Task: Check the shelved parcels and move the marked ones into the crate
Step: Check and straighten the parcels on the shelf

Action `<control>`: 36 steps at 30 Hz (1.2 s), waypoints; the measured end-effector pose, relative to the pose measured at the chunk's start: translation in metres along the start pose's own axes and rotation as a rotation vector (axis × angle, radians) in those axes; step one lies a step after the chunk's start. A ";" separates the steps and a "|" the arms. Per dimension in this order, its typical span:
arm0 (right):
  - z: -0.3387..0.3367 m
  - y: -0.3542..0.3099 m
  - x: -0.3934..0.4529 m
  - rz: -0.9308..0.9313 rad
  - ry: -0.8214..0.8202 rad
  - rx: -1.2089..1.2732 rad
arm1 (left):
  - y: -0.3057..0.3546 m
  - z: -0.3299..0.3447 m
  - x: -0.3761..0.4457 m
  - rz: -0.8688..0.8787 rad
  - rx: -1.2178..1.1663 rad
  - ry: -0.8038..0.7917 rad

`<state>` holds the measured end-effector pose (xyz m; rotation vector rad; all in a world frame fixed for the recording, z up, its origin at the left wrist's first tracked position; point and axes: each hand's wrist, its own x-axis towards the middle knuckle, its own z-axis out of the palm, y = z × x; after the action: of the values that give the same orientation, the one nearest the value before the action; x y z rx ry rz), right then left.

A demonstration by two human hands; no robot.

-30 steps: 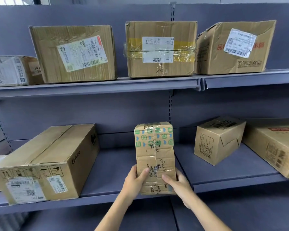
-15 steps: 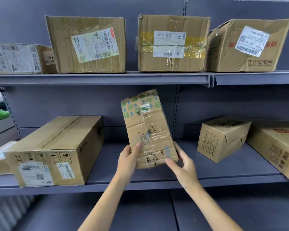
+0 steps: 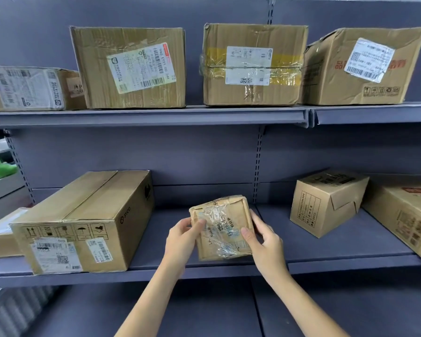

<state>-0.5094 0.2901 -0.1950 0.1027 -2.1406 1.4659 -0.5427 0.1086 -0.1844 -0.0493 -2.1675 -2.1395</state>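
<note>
A small taped cardboard parcel (image 3: 223, 229) with crinkled clear tape and printed lettering is held over the middle shelf (image 3: 204, 271). My left hand (image 3: 182, 235) grips its left edge, thumb on the front face. My right hand (image 3: 265, 242) grips its right edge with fingers wrapped behind it. The parcel is turned so a short end faces me. No crate is in view.
On the middle shelf sit a long box (image 3: 83, 224) at left, a tilted small box (image 3: 326, 203) and a larger one (image 3: 406, 220) at right. The top shelf (image 3: 144, 116) carries several labelled boxes, among them a yellow-taped one (image 3: 253, 65).
The parcel came up off the shelf, was tilted, then turned in both hands and lowered, so a different face now points at me. The camera view shifted slightly.
</note>
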 end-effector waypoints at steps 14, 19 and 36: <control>0.039 0.000 -0.020 -0.259 -0.397 -0.170 | -0.026 -0.019 -0.007 -0.207 0.077 0.161; 0.045 0.006 -0.028 -0.149 -0.316 -0.013 | -0.027 -0.022 -0.003 -0.250 0.146 0.157; 0.037 0.029 -0.025 0.342 -0.372 0.368 | -0.039 -0.028 -0.011 -0.215 0.138 -0.008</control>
<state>-0.5128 0.2636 -0.2410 0.1588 -2.2212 2.1797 -0.5341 0.0800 -0.2238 0.1945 -2.4185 -2.0874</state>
